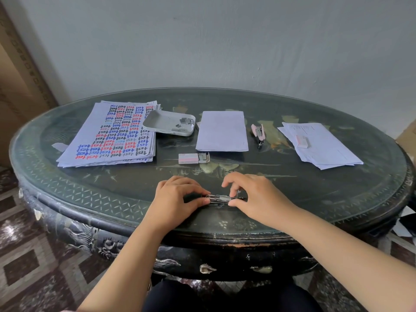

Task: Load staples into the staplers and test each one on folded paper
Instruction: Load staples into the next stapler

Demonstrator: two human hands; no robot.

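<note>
While the dark oval table (337, 188) carries everything, the work sits at its near edge. The stack of printed sheets (112, 136) lies far left, the folded paper (221, 131) in the middle, and the white tray (157, 119) with loose staple strips between them.

The left grip (175, 194) pinches the left end of the black stapler (219, 198) between thumb and fingers. The right grip (254, 197) pinches its right end, fingers curled above. The stapler lies flat on the table between them, its metal channel showing.

This looks like loading. The left should pin the body flat while the right seats a strip legs-down and square in the channel, then closes it without forcing. Whether a strip is already inside is too small to tell. The open staple box (191, 158) lies just beyond the hands; the pink stapler (258, 132) lies right of the folded paper.
</note>
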